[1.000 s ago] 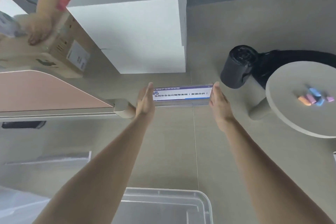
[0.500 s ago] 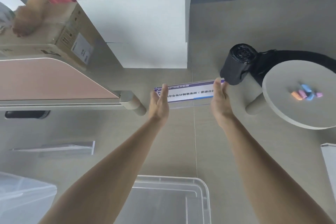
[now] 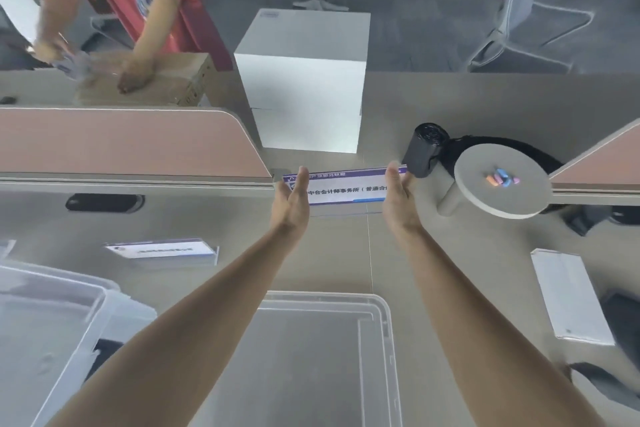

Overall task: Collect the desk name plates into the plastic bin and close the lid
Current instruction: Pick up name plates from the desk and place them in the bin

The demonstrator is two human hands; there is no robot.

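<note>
Both bare forearms reach forward, almost parallel, palms facing each other. The left hand (image 3: pixel 292 204) and right hand (image 3: pixel 398 201) keep their fingers straight. The grip is flat, each palm pressed on one end of the name plate (image 3: pixel 343 189). It is clear acrylic with a white-and-purple printed card, slightly tilted, at the far middle of the desk (image 3: pixel 329 253), just beside a black roll (image 3: pixel 424 152). A second name plate (image 3: pixel 162 251) lies to the left.
</note>
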